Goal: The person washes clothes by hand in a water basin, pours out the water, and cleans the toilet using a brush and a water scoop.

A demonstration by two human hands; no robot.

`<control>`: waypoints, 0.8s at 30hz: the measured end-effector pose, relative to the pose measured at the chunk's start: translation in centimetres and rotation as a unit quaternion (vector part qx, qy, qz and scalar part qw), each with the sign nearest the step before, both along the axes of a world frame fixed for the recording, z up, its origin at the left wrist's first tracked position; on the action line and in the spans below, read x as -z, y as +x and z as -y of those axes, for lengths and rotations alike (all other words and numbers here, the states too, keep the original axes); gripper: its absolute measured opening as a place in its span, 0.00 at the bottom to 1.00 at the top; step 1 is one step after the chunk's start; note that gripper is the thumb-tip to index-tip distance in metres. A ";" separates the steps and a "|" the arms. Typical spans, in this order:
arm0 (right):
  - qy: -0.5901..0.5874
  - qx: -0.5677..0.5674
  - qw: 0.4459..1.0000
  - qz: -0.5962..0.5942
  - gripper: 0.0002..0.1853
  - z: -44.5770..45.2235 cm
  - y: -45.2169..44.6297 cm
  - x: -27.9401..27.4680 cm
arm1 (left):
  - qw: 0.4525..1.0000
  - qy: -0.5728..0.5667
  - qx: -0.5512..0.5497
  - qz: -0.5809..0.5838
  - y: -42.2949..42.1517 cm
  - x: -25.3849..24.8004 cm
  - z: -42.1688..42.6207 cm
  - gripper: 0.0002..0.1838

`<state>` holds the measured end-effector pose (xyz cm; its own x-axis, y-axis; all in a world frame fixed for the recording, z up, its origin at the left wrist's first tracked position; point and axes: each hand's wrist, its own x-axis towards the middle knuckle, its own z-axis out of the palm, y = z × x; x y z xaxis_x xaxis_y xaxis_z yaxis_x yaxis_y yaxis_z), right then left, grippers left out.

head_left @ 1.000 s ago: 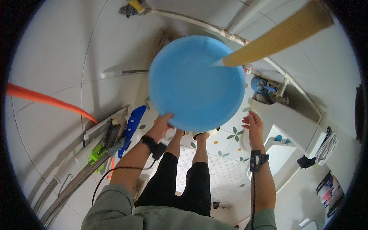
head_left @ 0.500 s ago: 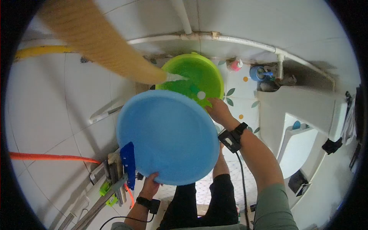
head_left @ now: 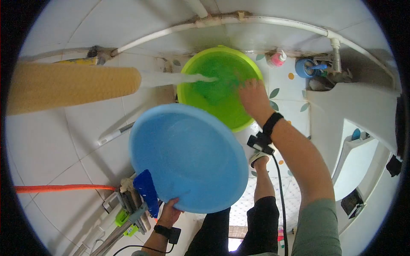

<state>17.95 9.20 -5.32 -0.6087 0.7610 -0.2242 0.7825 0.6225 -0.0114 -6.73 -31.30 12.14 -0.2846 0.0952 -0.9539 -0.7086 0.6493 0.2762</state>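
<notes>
My left hand (head_left: 170,212) grips the near rim of a large light-blue basin (head_left: 188,158), which is tilted toward me and shows no load inside. My right hand (head_left: 253,94) reaches over the right side of a lime-green basin (head_left: 222,123), with its fingertips at the water. They are blurred, so whether they hold anything is unclear. A stream of water (head_left: 175,78) runs from a thick tan hose (head_left: 85,85) into the green basin. The blue basin overlaps the green one's near left edge in view.
A blue squeegee-like head (head_left: 146,193) and several poles lean at the lower left, by an orange hose (head_left: 64,187). A pink pump bottle (head_left: 276,59) and a blue brush holder (head_left: 305,68) stand along the wall. To the right is a white toilet (head_left: 350,170).
My right hand has moved from beside the blue basin's rim up and over the green basin. The hose end has swung left in view, showing more of the water stream. My left hand keeps its grip.
</notes>
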 end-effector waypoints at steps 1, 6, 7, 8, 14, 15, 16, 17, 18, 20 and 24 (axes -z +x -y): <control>-0.024 -0.009 0.999 0.026 0.17 -0.5 -0.1 0.5 | 1.000 0.001 0.005 -0.006 -0.2 0.0 -0.1 0.26; -0.078 -0.024 0.996 0.036 0.24 -0.3 0.1 2.3 | 1.000 -0.028 -0.006 -0.006 -1.5 0.5 1.0 0.32; -0.086 -0.010 0.996 0.021 0.24 0.3 -0.1 2.9 | 0.999 -0.031 -0.006 -0.001 -1.7 0.6 1.3 0.35; -0.093 0.002 0.996 0.006 0.24 1.1 -0.5 3.4 | 0.999 -0.031 -0.015 0.000 -1.6 0.5 1.8 0.35; -0.254 0.028 0.962 -0.101 0.23 0.6 1.0 0.2 | 0.999 -0.029 -0.031 0.007 -1.2 -0.2 0.9 0.37; -0.331 0.075 0.931 -0.133 0.22 0.4 2.0 -0.6 | 0.999 -0.025 -0.029 0.017 -1.4 -0.1 1.3 0.37; -0.400 0.128 0.893 -0.162 0.22 0.0 2.9 -1.7 | 0.999 -0.021 -0.027 0.026 -1.4 -0.2 1.4 0.37; -0.511 0.225 0.808 -0.192 0.22 -0.2 3.9 -3.0 | 1.000 -0.012 -0.019 0.017 -1.1 -0.3 1.3 0.33; -0.606 0.316 0.698 -0.215 0.22 -0.2 4.7 -3.9 | 1.000 -0.002 -0.010 0.007 -0.6 -0.5 0.7 0.30; -0.540 0.292 0.764 -0.198 0.20 1.1 5.5 -3.0 | 1.000 0.001 -0.002 -0.003 -0.1 -0.8 0.0 0.27; -0.313 0.222 0.918 -0.093 0.19 2.4 4.4 -1.4 | 1.000 -0.011 -0.002 0.004 0.0 -1.3 -0.8 0.28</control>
<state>22.37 6.84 -3.92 -0.3415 0.7008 -0.6264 0.9057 0.0672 -0.4185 -6.69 -30.52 13.41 -0.2777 0.0731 -0.9579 -0.7127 0.6529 0.2565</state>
